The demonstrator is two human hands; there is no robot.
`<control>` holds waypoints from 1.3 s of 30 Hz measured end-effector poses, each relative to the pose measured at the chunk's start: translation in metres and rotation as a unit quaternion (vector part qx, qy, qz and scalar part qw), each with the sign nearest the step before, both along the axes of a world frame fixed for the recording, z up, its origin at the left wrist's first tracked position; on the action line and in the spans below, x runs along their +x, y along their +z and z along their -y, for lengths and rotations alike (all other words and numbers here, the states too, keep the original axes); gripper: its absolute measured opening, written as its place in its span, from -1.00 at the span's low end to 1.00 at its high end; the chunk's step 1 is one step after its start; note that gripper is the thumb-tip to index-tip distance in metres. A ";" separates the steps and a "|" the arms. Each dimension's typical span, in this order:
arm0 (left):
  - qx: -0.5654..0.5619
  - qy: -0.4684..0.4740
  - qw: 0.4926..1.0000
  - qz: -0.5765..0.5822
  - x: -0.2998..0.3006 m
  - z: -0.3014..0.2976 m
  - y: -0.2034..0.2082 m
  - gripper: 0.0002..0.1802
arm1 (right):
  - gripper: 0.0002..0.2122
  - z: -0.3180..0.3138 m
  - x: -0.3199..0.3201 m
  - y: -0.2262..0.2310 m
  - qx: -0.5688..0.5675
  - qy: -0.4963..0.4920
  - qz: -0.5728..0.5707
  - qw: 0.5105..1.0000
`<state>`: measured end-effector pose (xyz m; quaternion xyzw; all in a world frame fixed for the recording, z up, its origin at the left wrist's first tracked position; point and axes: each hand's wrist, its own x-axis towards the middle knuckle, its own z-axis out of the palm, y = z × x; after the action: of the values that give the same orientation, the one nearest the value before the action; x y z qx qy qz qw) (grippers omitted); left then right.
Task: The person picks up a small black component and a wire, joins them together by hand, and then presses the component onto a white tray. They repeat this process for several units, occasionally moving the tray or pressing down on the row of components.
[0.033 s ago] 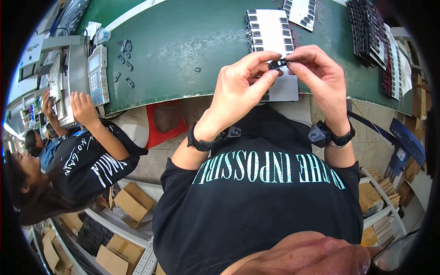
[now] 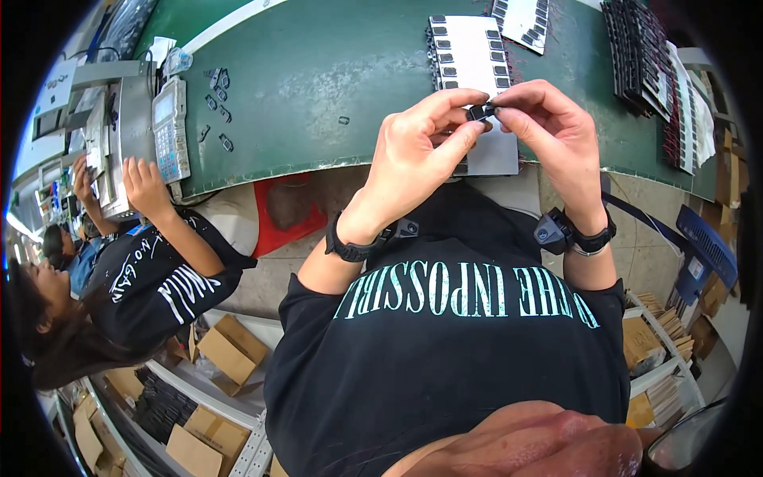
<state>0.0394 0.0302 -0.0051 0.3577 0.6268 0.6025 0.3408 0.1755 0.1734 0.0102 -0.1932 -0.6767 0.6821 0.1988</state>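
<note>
My left hand [image 2: 417, 151] and my right hand [image 2: 552, 131] meet above the near edge of the green table [image 2: 318, 71]. Together their fingertips pinch a small black part [image 2: 480, 112]. Just beyond and under the hands lies a white card [image 2: 467, 48] with small black parts lined up along its two long edges. Both wrists wear black bands. How the part is shaped is too small to tell.
Another white card [image 2: 524, 16] and stacked black trays [image 2: 648, 56] lie at the far right of the table. Loose black parts [image 2: 217, 103] are scattered at the left. A co-worker's hand [image 2: 145, 181] rests by a grey keypad machine [image 2: 169, 127]. Cardboard boxes [image 2: 226, 350] stand below.
</note>
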 end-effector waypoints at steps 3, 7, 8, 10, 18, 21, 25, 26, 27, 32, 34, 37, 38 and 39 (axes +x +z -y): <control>0.007 -0.002 1.000 0.000 0.001 0.000 0.002 -0.66 | -0.84 -0.001 -0.001 0.002 0.013 0.015 0.009 1.000; 0.008 -0.007 1.000 0.001 0.003 0.001 0.004 -0.66 | -0.84 -0.001 0.000 0.003 0.004 0.029 0.030 0.999; 0.006 -0.007 1.000 0.000 0.003 0.001 0.004 -0.67 | -0.84 -0.002 0.000 0.003 0.002 0.030 0.035 0.999; 0.005 -0.009 1.000 -0.001 0.001 0.001 0.003 -0.67 | -0.85 -0.004 -0.002 0.000 0.000 0.030 0.039 0.999; -0.005 -0.030 0.999 -0.021 -0.007 0.002 -0.003 -0.81 | -0.80 -0.023 -0.006 -0.008 -0.085 0.138 0.036 0.986; -0.023 -0.042 0.999 -0.014 -0.009 0.002 0.000 -0.82 | -0.76 -0.025 -0.009 -0.007 -0.098 0.165 0.048 0.980; -0.032 -0.049 0.998 -0.007 -0.011 0.000 -0.001 -0.82 | -0.76 -0.026 -0.011 -0.010 -0.064 0.157 0.052 0.984; -0.033 -0.049 0.998 -0.006 -0.012 -0.001 0.001 -0.82 | -0.76 -0.026 -0.013 -0.010 -0.065 0.157 0.053 0.984; -0.050 -0.058 0.997 -0.008 -0.013 -0.001 0.006 -0.81 | -0.77 -0.026 -0.013 -0.009 -0.060 0.159 0.054 0.984; -0.041 -0.044 0.998 0.001 -0.011 0.001 0.001 -0.85 | -0.75 -0.015 -0.016 -0.014 0.001 0.147 0.043 0.988; -0.014 -0.028 1.000 0.004 -0.010 0.001 -0.004 -0.87 | -0.74 -0.008 -0.016 -0.014 0.032 0.140 0.033 0.989; -0.037 -0.007 0.997 -0.066 -0.008 0.009 -0.006 -0.90 | -0.70 0.012 -0.014 -0.010 0.293 0.087 0.075 0.949; -0.034 -0.007 0.997 -0.067 -0.008 0.011 -0.006 -0.90 | -0.70 0.015 -0.015 -0.009 0.296 0.086 0.074 0.948; -0.028 -0.001 0.997 -0.068 -0.008 0.014 -0.005 -0.90 | -0.72 0.018 -0.015 -0.008 0.263 0.077 0.060 0.960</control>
<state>0.0318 0.0159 -0.0103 0.3889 0.6648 0.5583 0.3083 0.1602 0.1550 0.0027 -0.1217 -0.8557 0.4806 0.1486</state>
